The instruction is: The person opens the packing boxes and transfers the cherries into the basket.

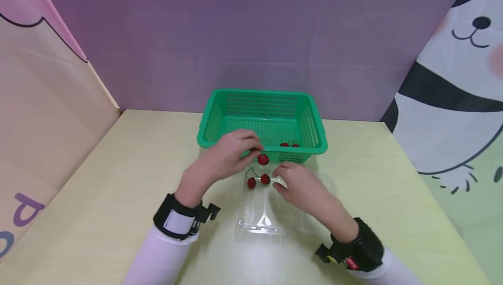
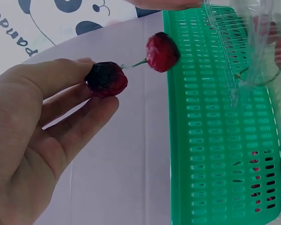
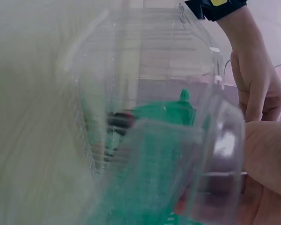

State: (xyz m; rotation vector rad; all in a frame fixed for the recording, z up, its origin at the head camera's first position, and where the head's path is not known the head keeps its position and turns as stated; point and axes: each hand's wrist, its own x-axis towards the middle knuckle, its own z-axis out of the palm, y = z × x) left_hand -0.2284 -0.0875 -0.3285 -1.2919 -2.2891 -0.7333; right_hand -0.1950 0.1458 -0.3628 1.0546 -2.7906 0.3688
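My left hand point(image 1: 232, 154) pinches a dark red cherry point(image 2: 107, 79) between thumb and fingers. A green stem joins it to a second cherry point(image 2: 162, 52), which hangs free. Seen from the head, a cherry point(image 1: 263, 159) shows under the left fingertips, by the near rim of the green basket point(image 1: 261, 121). Two more cherries point(image 1: 251, 183) with stems lie at the far end of a clear plastic box point(image 1: 259, 215). Over the box's right side, my right hand point(image 1: 302, 189) has thumb and fingers bent and apart. Plastic partly covers its fingers in the right wrist view.
Inside the basket, near its front right, lie a few cherries point(image 1: 284, 145) with stems. The basket stands at the back of the pale wooden table point(image 1: 137, 180), close to a purple cloth wall point(image 1: 255, 36). A panda-printed cloth point(image 1: 463, 88) hangs on the right.
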